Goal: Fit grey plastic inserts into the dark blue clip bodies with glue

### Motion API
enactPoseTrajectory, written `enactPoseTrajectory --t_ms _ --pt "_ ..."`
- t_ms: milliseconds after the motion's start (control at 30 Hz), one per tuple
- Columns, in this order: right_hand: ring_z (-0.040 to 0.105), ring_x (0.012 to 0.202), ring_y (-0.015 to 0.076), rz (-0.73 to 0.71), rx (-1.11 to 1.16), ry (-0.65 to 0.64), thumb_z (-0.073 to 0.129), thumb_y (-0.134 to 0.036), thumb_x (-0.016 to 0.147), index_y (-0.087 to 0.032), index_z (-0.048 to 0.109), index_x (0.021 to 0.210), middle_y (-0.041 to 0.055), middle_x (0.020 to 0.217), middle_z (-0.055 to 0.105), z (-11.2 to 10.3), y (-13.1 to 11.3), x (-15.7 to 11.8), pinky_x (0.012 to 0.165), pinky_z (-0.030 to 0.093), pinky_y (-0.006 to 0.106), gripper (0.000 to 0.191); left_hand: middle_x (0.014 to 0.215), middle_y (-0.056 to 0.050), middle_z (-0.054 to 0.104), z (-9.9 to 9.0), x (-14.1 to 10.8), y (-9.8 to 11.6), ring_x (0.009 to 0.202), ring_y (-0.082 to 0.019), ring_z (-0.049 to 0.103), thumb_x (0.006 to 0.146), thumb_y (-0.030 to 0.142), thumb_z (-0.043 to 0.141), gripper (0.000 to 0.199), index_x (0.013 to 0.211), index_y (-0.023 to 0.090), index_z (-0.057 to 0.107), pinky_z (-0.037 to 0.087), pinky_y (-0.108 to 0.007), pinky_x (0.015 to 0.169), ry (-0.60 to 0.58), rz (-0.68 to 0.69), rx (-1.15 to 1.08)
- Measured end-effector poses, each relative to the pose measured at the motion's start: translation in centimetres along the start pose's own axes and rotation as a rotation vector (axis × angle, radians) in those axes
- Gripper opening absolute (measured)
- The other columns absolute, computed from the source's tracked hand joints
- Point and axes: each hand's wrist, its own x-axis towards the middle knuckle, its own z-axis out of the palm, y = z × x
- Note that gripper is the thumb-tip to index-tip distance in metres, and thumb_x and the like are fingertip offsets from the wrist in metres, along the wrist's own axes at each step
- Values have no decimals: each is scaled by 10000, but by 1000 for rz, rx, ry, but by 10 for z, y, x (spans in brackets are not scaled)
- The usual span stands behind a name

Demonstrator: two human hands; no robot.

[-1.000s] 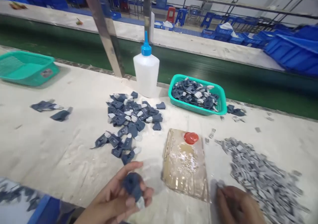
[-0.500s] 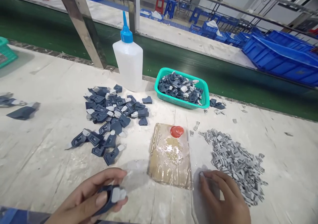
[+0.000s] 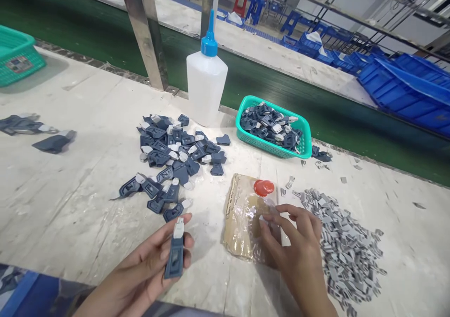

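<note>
My left hand (image 3: 147, 270) grips a dark blue plastic part (image 3: 175, 253) with a white tip, held upright near the table's front edge. My right hand (image 3: 298, 251) hovers over a plastic-wrapped cardboard pad (image 3: 241, 214) smeared with glue, thumb and forefinger pinched close at the pad's right side. Whether a small piece sits between those fingertips is too small to tell. A red cap (image 3: 263, 187) lies on the pad's far end. A heap of small grey pieces (image 3: 348, 246) spreads just right of my right hand.
A scatter of several blue parts (image 3: 176, 160) lies left of the pad. Behind stand a glue bottle (image 3: 206, 87) and a teal basket (image 3: 270, 149) of parts. Another teal basket (image 3: 17, 56) and loose parts (image 3: 52, 142) sit far left. A green conveyor (image 3: 105, 40) borders the table.
My right hand moved left from the grey heap to over the glue pad. My left hand turned the blue part upright, white tip pointing away. The camera view shifted.
</note>
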Motion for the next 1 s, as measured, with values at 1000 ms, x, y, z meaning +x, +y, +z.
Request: enactPoseTrajectory --t_ms 1000 --pt "448 825 183 -44 -32 7 609 -247 835 -184 619 881 81 938 537 -20 -13 0 743 348 357 79 950 -9 703 -6 29 -40 1015 -208 606 762 359 716 195 920 261 658 434 -328 884 -295 120 305"
